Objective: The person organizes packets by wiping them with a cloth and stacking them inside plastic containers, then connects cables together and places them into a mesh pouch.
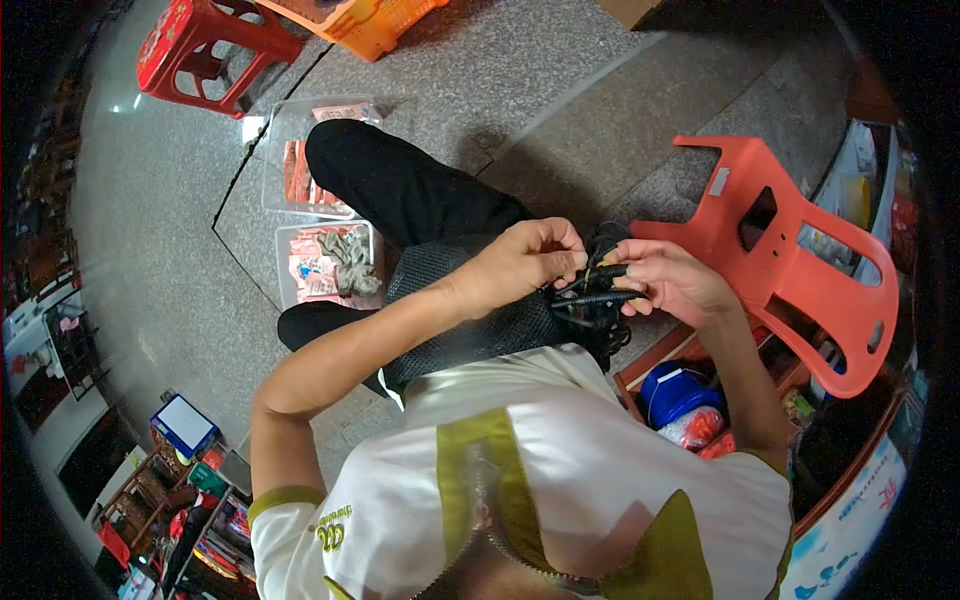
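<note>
My left hand [530, 262] is over my lap, its thumb and index finger pinched at the edge of a tangled bundle of black cords [590, 312]. Facing it, my right hand [672, 282] has its fingers closed around dark, ribbed, tapered pieces [605, 297] of that bundle. A small yellowish bit shows between the two hands. What the left fingertips pinch is too small to make out. Under the hands, a black mesh cloth [470, 310] lies across my lap, and part of the bundle hangs down beside it.
Two clear plastic boxes hold pink packets [315, 265] and a grey cloth or glove [352, 262] left of my knees. At right stands an orange-red plastic chair [780, 250], with a blue bucket [680, 392] below it. A red stool [205, 50] and orange crate [375, 28] are farther off.
</note>
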A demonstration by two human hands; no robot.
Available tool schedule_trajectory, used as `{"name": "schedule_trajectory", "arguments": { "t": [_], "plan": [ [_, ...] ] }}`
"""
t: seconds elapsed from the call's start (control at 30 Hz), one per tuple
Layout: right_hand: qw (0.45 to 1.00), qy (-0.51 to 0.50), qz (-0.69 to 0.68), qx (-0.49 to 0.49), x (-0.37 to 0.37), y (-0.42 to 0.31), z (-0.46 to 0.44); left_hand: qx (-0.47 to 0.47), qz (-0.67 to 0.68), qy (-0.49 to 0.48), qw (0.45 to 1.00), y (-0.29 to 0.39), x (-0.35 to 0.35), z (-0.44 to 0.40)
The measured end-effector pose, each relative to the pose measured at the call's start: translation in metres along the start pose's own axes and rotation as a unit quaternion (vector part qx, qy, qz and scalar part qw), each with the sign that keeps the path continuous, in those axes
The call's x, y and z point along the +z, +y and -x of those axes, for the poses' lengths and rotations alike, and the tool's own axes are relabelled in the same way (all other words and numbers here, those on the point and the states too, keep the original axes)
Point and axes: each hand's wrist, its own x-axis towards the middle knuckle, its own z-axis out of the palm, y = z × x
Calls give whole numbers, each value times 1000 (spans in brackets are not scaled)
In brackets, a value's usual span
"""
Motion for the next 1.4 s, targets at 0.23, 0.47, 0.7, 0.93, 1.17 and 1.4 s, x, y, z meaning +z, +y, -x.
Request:
{"name": "schedule_trajectory", "arguments": {
  "t": [0.23,0.47,0.7,0.93,1.17,1.4],
  "plan": [
    [996,36,80,-22,13,-4,0,12,-93,5,996,6,2,4],
    [988,56,127,-72,14,3,-2,39,-192,-21,980,4,0,1],
    [946,155,254,-126,36,6,10,-36,-100,8,994,-1,3,-2],
    [812,331,378,-296,51,33,11,-87,-46,10,995,-2,1,-4],
    [741,335,506,-288,56,28,1,-90,4,38,995,3,1,0],
    [709,363,566,-212,70,22,-15,-43,12,79,996,5,0,3]
  ]
}}
